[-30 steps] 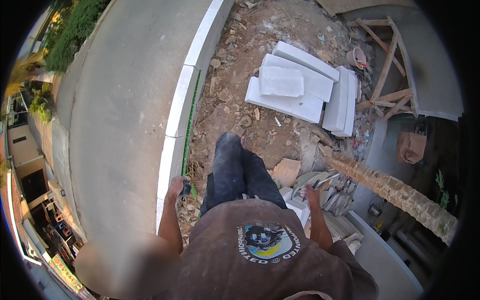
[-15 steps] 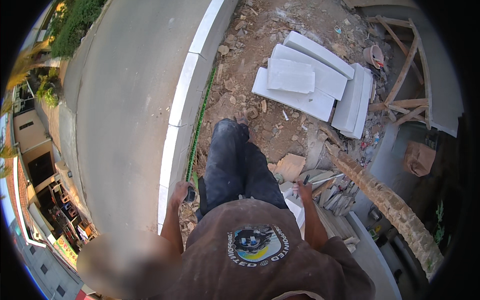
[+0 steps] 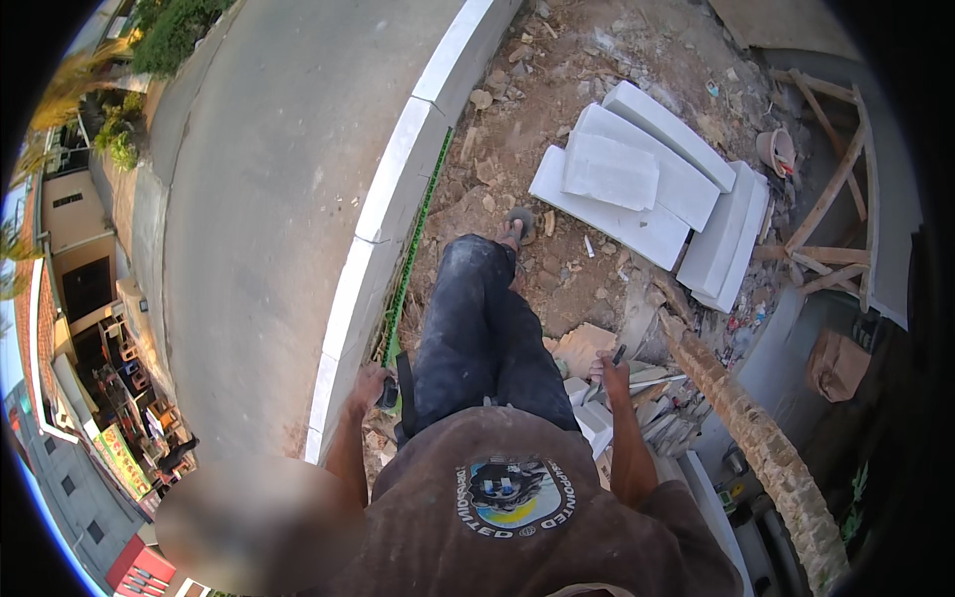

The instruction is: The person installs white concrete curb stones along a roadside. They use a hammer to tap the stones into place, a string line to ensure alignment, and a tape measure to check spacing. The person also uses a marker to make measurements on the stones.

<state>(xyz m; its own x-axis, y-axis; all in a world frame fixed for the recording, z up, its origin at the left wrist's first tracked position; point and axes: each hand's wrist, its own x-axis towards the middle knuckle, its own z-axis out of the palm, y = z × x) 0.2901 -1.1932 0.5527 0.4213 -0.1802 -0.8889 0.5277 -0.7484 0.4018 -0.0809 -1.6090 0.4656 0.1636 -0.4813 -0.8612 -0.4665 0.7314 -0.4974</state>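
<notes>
1. Left hand [image 3: 369, 381]: lower left of centre, beside the white block wall [image 3: 390, 194]; fingers curled around a dark compact object [image 3: 388, 393], exact kind too small to tell.
2. Right hand [image 3: 611, 374]: right of lower centre, fingers closed on a slim dark pen-like object [image 3: 619, 353], one end sticking up past the fingers.
3. Green strip [image 3: 408, 269]: runs along the wall's side, upper middle down toward left hand; lower end near the dark object, can't tell if joined.
4. Wall: white top, slants from top middle to lower left; grey road [image 3: 279, 199] on its left.
5. Loose white blocks [image 3: 611, 171]: upper right, on dirt ground, some stacked, others leaning together at the pile's right side.
6. Tan flat piece [image 3: 585, 344]: just above left of right hand; white block pieces [image 3: 595, 422] below it.
7. Right side: pinkish bucket [image 3: 774, 152], wooden frame [image 3: 834, 189], rough trunk [image 3: 761, 433] slanting to lower right, brown bag [image 3: 838, 364].
8. Person: brown shirt, dark trousers.
</notes>
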